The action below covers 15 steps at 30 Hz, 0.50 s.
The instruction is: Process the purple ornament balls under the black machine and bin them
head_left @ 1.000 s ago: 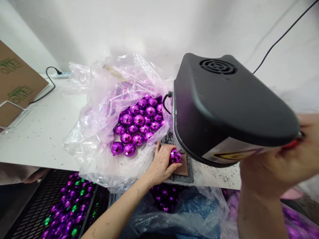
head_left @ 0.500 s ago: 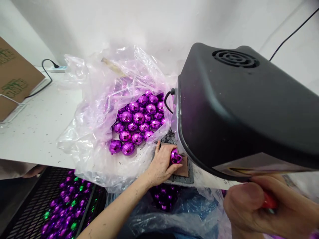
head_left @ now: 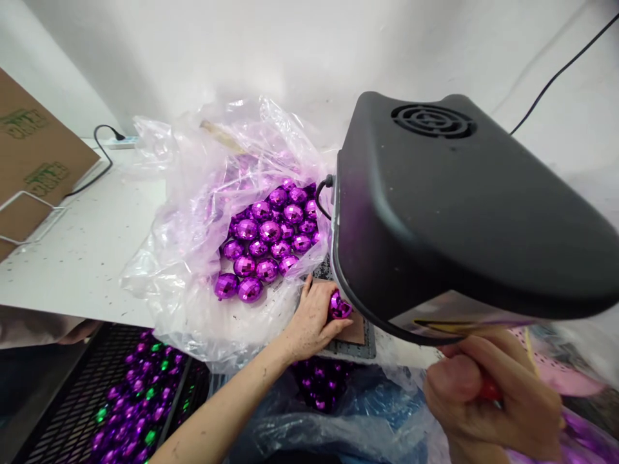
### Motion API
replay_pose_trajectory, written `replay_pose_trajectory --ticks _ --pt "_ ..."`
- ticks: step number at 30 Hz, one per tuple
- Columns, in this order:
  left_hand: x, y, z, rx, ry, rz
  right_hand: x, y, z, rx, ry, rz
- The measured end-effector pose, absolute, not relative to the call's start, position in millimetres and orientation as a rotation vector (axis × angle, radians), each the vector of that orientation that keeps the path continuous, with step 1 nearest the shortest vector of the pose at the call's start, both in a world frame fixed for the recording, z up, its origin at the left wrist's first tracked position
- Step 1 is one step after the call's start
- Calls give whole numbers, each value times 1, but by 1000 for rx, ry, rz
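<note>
**Q:** What writing can be read?

**A:** Very little. The cardboard box (head_left: pixel 33 161), upper left of the frame, carries green print too blurred to read. A yellow-and-black label (head_left: pixel 449 324) on the lower edge of the black machine head (head_left: pixel 435 219), right of centre, is partly hidden and illegible. A round vent grille (head_left: pixel 432 121) sits on top of the head.

**Q:** How are the hands placed?

**A:** The left hand (head_left: pixel 314 319), lower centre, pinches a purple faceted ball (head_left: pixel 340 306) between thumb and fingers. It holds the ball on a brown pad (head_left: pixel 358 330), directly under the front lip of the head. The right hand (head_left: pixel 488 399), lower right, is closed in a fist round a red handle (head_left: pixel 489 390) just below the head's edge. Only a small part of the handle shows.

**Q:** And the surface and room?

**A:** A white table (head_left: pixel 82 258), flecked with dark specks, fills the left half. At centre a clear plastic bag (head_left: pixel 188 258) lies open on it. The bag holds a heap of similar purple balls (head_left: pixel 264 241), just beside the left hand. A power strip (head_left: pixel 120 140) and its black cable (head_left: pixel 91 171) lie at the table's far edge, upper left, against a plain white wall (head_left: pixel 242 51). Below the table edge, lower left, a black mesh crate (head_left: pixel 58 419) holds purple and green balls. At bottom centre lies a blue plastic bag (head_left: pixel 377 412), with more purple balls showing just beside it.
</note>
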<state>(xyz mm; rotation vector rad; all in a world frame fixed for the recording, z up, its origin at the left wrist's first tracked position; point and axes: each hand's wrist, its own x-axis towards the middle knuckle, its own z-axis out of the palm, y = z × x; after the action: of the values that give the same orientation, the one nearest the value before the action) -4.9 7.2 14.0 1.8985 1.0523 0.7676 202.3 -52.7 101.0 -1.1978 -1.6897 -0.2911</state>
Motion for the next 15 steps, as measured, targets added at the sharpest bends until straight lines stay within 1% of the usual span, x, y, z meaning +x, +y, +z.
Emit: replay_pose_trajectory --ticks 5,11,15 --pt "-4 8 12 2014 1069 778 201 -47 92 -1102 -1697 -418" --pt "-3 11 2 2057 1023 744 195 -40 79 -1049 -1595 -401" --pt "-2 12 -5 2071 1017 758 193 -33 55 -1026 -1514 -420"
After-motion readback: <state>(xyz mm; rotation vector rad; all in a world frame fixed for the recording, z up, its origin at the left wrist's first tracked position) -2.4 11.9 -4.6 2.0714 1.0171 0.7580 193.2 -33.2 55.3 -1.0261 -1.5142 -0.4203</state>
